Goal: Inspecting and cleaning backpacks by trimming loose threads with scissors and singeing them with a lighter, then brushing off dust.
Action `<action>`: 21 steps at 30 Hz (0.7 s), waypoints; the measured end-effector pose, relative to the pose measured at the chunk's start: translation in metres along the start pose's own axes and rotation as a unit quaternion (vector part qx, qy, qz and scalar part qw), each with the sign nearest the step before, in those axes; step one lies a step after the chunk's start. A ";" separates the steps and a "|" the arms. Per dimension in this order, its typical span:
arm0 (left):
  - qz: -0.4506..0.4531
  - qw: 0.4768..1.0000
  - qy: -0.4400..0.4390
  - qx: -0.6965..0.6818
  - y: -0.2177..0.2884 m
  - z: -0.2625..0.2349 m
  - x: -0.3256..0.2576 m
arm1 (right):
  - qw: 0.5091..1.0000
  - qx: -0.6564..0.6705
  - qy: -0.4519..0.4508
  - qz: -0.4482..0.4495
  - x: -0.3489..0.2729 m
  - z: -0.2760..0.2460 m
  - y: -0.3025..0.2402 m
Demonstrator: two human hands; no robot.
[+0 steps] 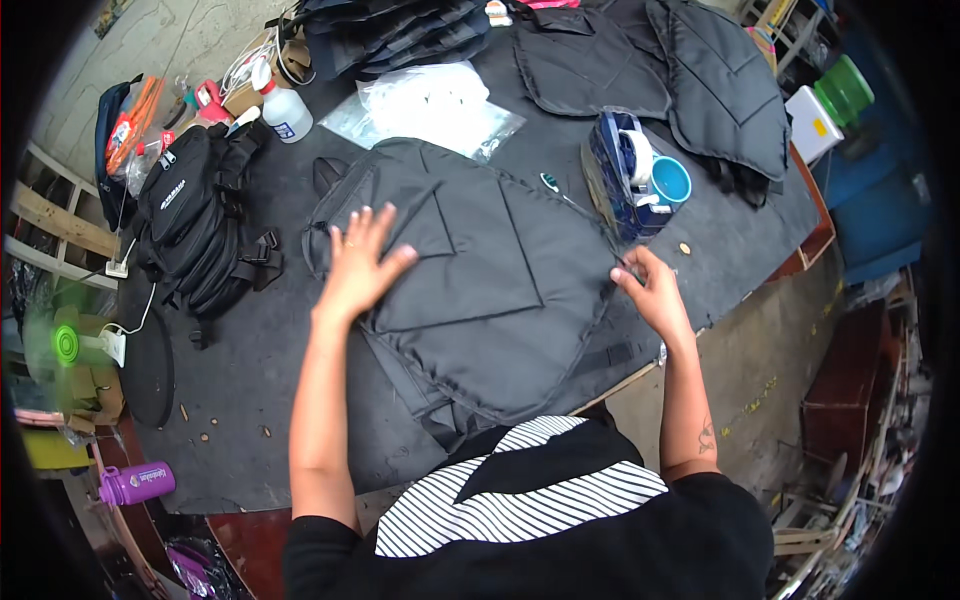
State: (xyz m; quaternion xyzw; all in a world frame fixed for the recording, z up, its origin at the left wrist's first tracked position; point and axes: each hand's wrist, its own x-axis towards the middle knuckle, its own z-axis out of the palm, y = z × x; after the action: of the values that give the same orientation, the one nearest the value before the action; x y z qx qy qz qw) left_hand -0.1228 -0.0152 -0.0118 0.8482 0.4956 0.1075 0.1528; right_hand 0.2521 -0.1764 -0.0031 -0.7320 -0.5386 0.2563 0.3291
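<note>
A black backpack [480, 290] with stitched angular lines lies flat on the dark table in front of me. My left hand [363, 262] rests on its left part, palm down with the fingers spread. At the backpack's right edge, my right hand [650, 288] pinches at the rim with thumb and fingers together. Whatever sits between those fingertips is too small to make out for sure. Straps [440, 415] show from under the backpack's near side. Just beyond the right hand stands a clear and blue plastic case [612, 180] beside a blue cup [671, 181].
A finished black bag [190, 220] lies at the left, near a spray bottle [284, 110]. More black quilted panels [725, 90] lie at the far right. White plastic bags [425, 105] are at the back. A purple bottle [137, 483] and a green fan [70, 342] stand off the left edge.
</note>
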 end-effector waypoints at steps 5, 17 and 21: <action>0.008 0.995 0.064 -0.074 0.038 0.028 -0.059 | 0.996 0.059 0.002 0.072 -0.035 0.013 0.002; -0.101 0.762 0.319 -0.554 0.013 0.008 -0.059 | 0.897 0.163 0.229 -0.341 0.018 0.089 -0.044; -0.246 0.640 0.313 -0.657 -0.017 0.033 -0.044 | 0.964 0.044 0.216 -0.149 0.040 0.098 -0.022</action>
State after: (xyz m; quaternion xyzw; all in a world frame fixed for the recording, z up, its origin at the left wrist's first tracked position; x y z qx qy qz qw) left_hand -0.1468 -0.0514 -0.0501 0.2868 0.5035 0.6224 0.5261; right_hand 0.1788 -0.1137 -0.0513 -0.6664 -0.5455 0.0637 0.5042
